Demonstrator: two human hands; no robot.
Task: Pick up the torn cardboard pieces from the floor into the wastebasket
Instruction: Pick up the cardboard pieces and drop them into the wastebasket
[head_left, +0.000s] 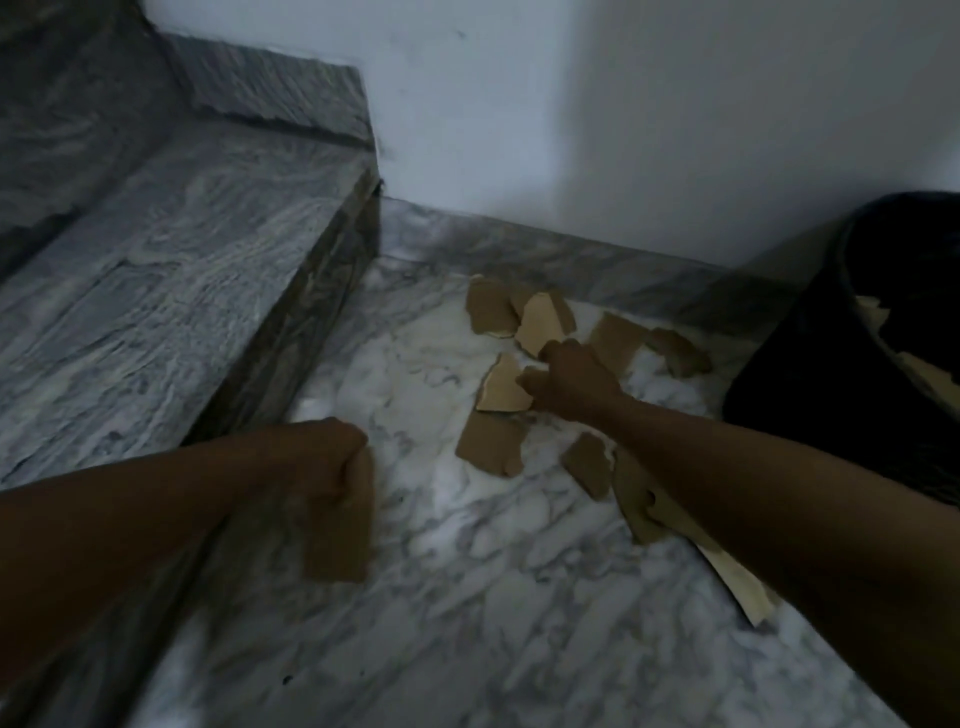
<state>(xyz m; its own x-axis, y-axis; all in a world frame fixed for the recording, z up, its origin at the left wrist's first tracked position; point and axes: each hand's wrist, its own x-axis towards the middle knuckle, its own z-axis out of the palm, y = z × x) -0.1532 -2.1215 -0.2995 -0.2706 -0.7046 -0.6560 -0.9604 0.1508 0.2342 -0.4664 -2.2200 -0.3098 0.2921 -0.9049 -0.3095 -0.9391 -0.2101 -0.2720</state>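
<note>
Several torn brown cardboard pieces (493, 312) lie scattered on the white marble floor (467, 597). My right hand (566, 382) reaches into the pile, its fingers closed on a pale torn piece (501, 387). My left hand (332, 467) is clenched low at the left, gripping a brown cardboard piece (337, 540) that hangs below the fist. The black wastebasket (841, 374) stands at the right edge, with pale scraps (878, 312) visible inside. More pieces (644, 504) lie partly hidden under my right forearm.
A grey marble step (182, 291) rises at the left, with a second step (270, 88) behind it. A white wall (623, 130) with a grey marble skirting (571, 254) closes off the back. The scene is dim.
</note>
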